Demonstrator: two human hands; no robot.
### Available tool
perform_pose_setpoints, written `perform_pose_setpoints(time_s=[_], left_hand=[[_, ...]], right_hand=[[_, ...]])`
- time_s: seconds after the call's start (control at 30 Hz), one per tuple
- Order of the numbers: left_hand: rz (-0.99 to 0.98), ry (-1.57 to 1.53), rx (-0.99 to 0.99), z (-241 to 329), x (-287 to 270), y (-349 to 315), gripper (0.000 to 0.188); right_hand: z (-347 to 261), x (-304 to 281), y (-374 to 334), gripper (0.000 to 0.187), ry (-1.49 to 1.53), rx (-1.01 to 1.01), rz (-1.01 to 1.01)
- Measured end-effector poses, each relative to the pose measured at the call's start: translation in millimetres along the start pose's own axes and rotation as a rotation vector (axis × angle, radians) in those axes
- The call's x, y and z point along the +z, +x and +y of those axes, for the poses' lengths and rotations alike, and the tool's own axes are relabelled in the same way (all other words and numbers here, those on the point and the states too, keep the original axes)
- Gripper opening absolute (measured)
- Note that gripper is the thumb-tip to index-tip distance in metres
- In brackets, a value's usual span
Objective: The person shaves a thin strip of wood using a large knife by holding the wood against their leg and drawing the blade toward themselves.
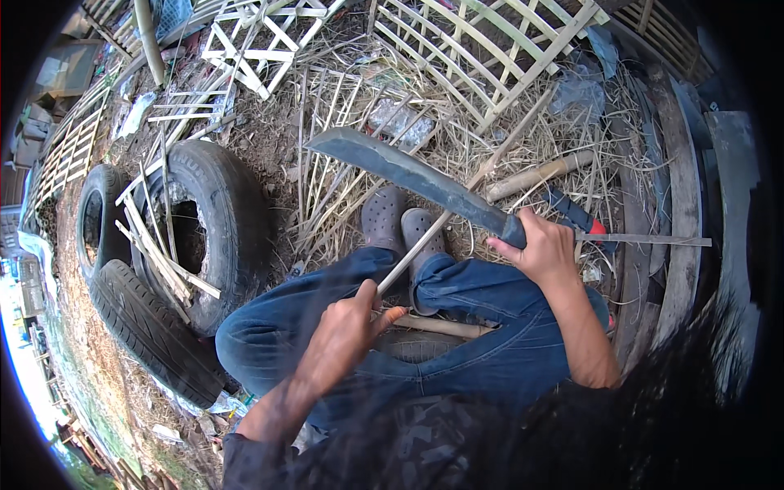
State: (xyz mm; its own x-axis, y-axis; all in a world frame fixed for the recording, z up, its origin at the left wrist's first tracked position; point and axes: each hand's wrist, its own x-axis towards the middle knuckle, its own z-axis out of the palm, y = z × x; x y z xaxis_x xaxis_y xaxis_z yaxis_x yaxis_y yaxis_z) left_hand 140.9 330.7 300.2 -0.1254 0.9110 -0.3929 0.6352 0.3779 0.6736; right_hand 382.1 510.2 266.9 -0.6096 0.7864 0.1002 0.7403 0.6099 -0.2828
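Observation:
My right hand (pixel 545 249) grips the dark handle of a machete (pixel 408 173). Its broad, worn blade points up and to the left, above my shoes. In my left hand (pixel 347 322), low over my lap, is one end of a long thin bamboo strip (pixel 412 251). That strip slants away to the upper right and crosses the blade near the handle; whether the two touch I cannot tell. Under my hands are my legs in blue jeans (pixel 482 343) and grey clogs (pixel 384 216). A short bamboo piece (pixel 437 326) lies between my legs.
Old tyres (pixel 233 220) stand at the left, with split bamboo (pixel 155 257) on them. Bamboo lattice panels (pixel 498 49) lie at the far side. Shavings (pixel 506 131) and a bamboo pole (pixel 543 175) cover the ground ahead. Wooden planks (pixel 682 196) run along the right.

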Motion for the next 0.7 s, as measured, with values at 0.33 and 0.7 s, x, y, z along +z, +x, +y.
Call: perform_pose_setpoints(time_s=[0.33,0.7], left_hand=[[0.036,-0.044,-0.043,-17.9,6.1,-5.3,0.038],[-0.121,-0.109,-0.060,-24.0,3.3,1.1,0.039]], right_hand=[[-2.9,7.4,8.3,0.057,-0.012,-0.056,-0.046],[8.2,10.4,-9.1,0.050,-0.043,0.015,-0.060]])
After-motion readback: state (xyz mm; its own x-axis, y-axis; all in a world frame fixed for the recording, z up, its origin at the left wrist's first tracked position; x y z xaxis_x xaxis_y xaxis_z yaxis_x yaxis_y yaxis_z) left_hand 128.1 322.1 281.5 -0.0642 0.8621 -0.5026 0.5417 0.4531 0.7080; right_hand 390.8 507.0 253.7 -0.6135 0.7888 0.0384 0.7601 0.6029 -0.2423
